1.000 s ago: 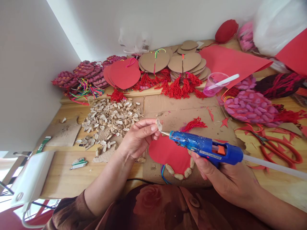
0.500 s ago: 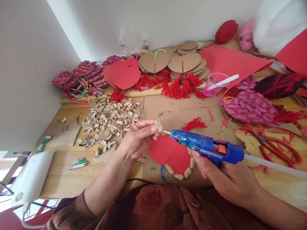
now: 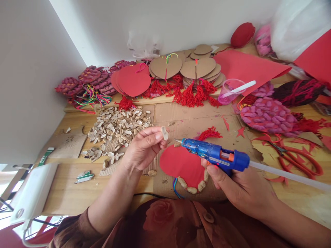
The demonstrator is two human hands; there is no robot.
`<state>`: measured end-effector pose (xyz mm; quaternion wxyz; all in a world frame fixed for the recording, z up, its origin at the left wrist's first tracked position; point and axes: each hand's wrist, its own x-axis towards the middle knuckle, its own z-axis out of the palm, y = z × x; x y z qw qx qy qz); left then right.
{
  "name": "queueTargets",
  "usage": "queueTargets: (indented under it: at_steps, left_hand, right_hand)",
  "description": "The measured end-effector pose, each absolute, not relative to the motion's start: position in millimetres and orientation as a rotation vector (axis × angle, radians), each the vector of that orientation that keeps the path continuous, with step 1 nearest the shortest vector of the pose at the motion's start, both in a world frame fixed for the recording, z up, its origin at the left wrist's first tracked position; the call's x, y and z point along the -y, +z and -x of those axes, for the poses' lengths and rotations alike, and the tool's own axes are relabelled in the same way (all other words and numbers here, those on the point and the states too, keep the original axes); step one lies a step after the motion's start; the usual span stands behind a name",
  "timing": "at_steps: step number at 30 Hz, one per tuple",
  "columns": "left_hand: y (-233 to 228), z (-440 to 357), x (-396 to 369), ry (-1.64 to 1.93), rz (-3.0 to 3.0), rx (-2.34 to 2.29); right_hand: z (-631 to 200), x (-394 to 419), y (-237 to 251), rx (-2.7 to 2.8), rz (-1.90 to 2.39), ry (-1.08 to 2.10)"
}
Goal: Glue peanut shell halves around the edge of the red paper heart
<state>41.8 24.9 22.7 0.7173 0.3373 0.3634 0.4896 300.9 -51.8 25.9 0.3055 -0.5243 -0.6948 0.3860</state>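
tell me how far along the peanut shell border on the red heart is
Done: a few shells glued along the red heart lower edge. In hand: left hand pinches one shell; right hand holds the glue gun. Left: most of the rim is bare.

glue gun [image 3: 214, 156]: glossy blue plastic, smeared with dried glue, bare metal nozzle, translucent waxy stick at the rear.
peanut shell half [image 3: 163, 133]: dry, rough, matt, pinched in the left hand [image 3: 143, 148].
heart [image 3: 182, 165]: matt red paper under the glue gun, edged with ridged peanut shells.
worktop [image 3: 64, 193]: pale smooth wood, with creased brown cardboard beneath the heart.
tassel [image 3: 210, 132]: fuzzy red yarn behind the glue gun.
scissors [image 3: 297, 160]: shiny red plastic handles.
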Motion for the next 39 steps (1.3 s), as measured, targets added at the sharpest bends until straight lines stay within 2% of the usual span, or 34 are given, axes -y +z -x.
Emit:
queueTargets:
  at_steps: [4, 10, 16, 24, 39]
  left_hand:
    - [33.4, -27.8, -19.7, 1.088, -0.987, -0.99]
    - [33.2, -25.4, -7.0, 0.841, -1.767, -1.402]
    - [21.8, -37.9, -2.2, 0.558, -2.174, -1.6]
    - [20.2, -48.4, -5.0, 0.364, -2.292, -1.734]
    - [33.5, -62.5, -10.8, -0.045, -2.399, -1.837]
  right_hand:
    - [-295.7, 44.6, 25.5, 1.719, 1.45, 1.048]
    - [-284.4, 36.8, 20.1, 1.478, 1.361, 1.237]
    - [-282.5, 35.3, 19.7, 1.534, 1.439, 1.214]
    - [-278.9, 33.9, 17.7, 1.453, 1.422, 1.18]
    - [-283.0, 27.8, 21.1, 1.695, 1.397, 1.044]
